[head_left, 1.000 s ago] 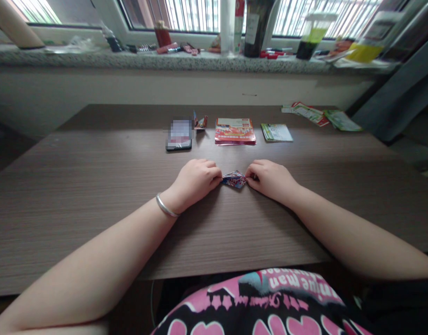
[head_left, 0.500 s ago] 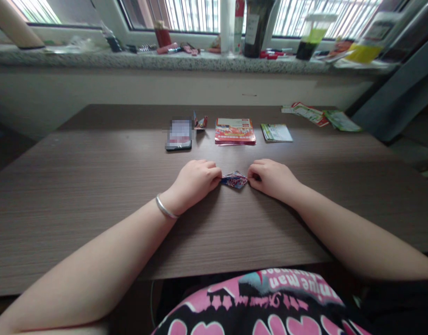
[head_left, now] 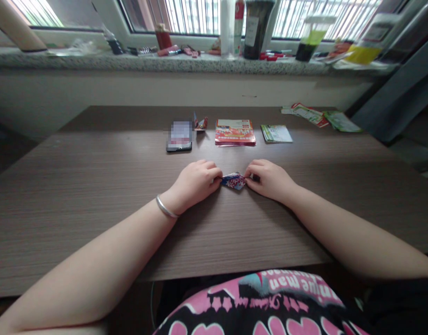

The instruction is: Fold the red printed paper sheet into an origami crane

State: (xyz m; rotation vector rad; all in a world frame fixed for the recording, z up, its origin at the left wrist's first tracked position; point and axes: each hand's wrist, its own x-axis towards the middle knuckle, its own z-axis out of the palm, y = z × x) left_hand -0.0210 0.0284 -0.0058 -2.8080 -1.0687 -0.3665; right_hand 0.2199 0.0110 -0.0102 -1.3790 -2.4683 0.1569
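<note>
Between my hands, just above or on the wooden table [head_left: 214, 237], is a small folded piece of patterned paper [head_left: 234, 181], blue with red and white, kite-like in outline. My left hand [head_left: 201, 179] pinches its left point between thumb and fingers; a silver bangle circles that wrist. At the opposite end, my right hand [head_left: 266, 178] grips the right tip with thumb and forefinger, the other fingers curled. The pinched ends are hidden by my fingertips.
Further back lie a phone [head_left: 179, 136], a folded paper figure [head_left: 200, 123], a stack of red printed sheets [head_left: 235, 132] and a stack of green-white sheets [head_left: 276, 133]. Loose paper strips [head_left: 310, 114] rest at the back right. Bottles and clutter line the stone windowsill [head_left: 200, 65].
My right hand has shifted slightly left, its fingertips closer over the paper's right tip. The paper has tilted a little, showing more of its patterned face. My left hand stays nearly still.
</note>
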